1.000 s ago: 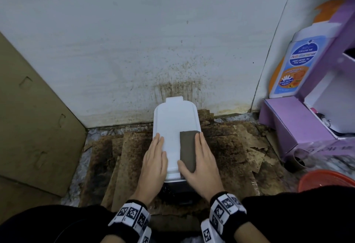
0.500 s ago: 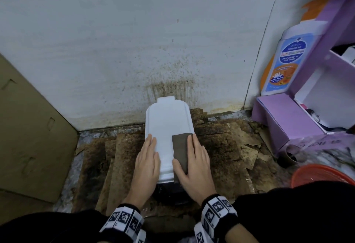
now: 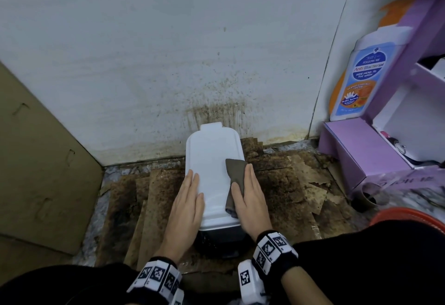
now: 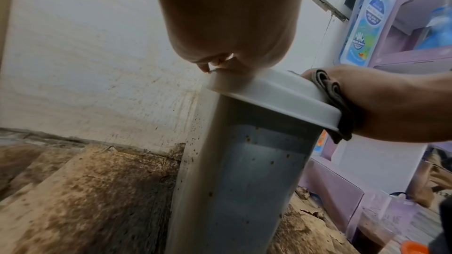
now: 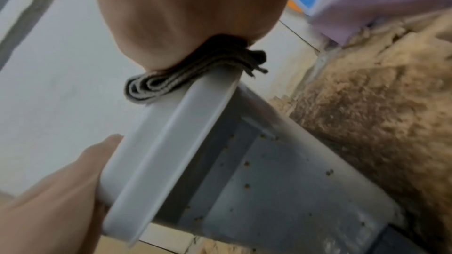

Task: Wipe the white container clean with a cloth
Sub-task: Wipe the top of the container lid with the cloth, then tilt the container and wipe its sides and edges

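Standing hard against the stained wall (image 3: 168,51) is the white container (image 3: 212,160), its far end with the small tab nearly touching the wall, its near end toward the person; that long axis runs straight from person to wall, lid face up; room is tight on the far side, wider to either flank, where rust-brown cardboard sheets (image 3: 154,196) cover the floor; left of the container a tan cardboard panel (image 3: 43,165) leans, well apart; right of it the purple shelf unit (image 3: 375,150) closes the corner, with open floor between; the left hand (image 3: 186,204) lies flat along the container's left lid edge, fingers straight, grip released, nothing held; the right hand (image 3: 251,200) lies along the right lid edge, fingers straight, pressing the folded brown cloth (image 3: 234,174) onto the lid, grip likewise released; the right wrist view shows the cloth (image 5: 186,76) in several folds squeezed between palm and lid rim; the left wrist view shows the container's body (image 4: 247,181) below the lid, greyish and dotted with brown specks; right of the container, beside the shelf unit, stands a bottle (image 3: 361,75) whose label reads "Anti-Bacterial" and "KIDS HEAD TO TOE WASH"; smaller print there is unreadable; near the shelf foot an orange-red rim (image 3: 409,215) peeks in.
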Tool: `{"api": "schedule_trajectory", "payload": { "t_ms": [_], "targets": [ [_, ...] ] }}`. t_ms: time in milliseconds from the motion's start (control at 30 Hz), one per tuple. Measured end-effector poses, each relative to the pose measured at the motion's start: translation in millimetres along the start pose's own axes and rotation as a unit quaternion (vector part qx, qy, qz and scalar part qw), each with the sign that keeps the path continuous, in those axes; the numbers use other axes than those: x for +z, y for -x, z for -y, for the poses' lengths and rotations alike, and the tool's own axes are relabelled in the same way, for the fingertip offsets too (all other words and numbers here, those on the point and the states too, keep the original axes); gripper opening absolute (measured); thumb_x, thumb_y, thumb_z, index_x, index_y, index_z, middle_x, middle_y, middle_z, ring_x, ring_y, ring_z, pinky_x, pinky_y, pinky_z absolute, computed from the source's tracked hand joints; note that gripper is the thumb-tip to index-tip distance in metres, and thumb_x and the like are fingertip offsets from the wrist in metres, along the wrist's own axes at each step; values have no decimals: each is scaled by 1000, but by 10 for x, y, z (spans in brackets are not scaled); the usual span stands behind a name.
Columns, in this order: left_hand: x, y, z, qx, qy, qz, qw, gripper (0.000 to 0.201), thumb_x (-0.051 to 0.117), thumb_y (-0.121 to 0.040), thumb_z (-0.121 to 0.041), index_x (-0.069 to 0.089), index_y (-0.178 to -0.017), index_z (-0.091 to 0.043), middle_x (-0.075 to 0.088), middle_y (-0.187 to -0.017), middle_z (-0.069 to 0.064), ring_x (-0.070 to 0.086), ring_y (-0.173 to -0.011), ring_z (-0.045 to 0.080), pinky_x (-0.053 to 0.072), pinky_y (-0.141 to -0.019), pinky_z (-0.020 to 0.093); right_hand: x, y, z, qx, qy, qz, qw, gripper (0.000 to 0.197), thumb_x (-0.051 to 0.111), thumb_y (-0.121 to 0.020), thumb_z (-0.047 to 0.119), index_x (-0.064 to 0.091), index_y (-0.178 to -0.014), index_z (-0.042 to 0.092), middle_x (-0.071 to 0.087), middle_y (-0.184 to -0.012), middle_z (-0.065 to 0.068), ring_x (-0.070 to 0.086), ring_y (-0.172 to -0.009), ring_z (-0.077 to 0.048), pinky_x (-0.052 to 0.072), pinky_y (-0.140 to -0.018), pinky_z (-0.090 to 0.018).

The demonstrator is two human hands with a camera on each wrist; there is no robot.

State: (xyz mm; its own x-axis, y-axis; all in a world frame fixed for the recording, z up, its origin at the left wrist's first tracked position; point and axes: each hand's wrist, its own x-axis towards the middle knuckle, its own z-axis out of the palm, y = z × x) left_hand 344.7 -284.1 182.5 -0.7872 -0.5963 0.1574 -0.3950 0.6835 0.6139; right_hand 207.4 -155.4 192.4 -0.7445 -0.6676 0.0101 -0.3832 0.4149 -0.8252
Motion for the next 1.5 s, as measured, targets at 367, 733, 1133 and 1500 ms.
{"api": "schedule_trajectory", "payload": {
  "t_ms": [367,733,1133,1500],
  "targets": [
    [-138,26,34,-5,24,14,1000,57,34,-109,-35,20,-163,-24,4,-169,-21,3,-155,-6,8,-124,16,2,19,-39,153,-292,-8,944,60,37,-106,49,15,-160,35,29,-162,9,33,-146,-16,28,-120,-39],
    [-685,-115,294,-58,-47,-9,997,40,56,-102,-26,59,-140,-12,55,-148,2,52,-136,18,42,-109,32,424,50,120,103,-393,27,914,47,35,-105,51,19,-148,61,19,-164,21,20,-152,-4,21,-125,-44],
    [-486,-230,142,-138,-157,-24,978,63,18,-97,-63,29,-146,-25,40,-130,13,39,-125,37,36,-109,52,751,127,330,77,-383,76,917,41,29,-111,34,30,-149,48,35,-150,35,28,-136,22,26,-108,-3],
    [-655,-306,577,-22,-34,-16,999,61,23,-101,-46,38,-153,-17,36,-155,1,30,-146,15,18,-124,30,1143,145,443,41,-339,63,938,52,29,-106,40,22,-158,36,23,-162,24,17,-148,10,13,-127,-34]
  ]
}}
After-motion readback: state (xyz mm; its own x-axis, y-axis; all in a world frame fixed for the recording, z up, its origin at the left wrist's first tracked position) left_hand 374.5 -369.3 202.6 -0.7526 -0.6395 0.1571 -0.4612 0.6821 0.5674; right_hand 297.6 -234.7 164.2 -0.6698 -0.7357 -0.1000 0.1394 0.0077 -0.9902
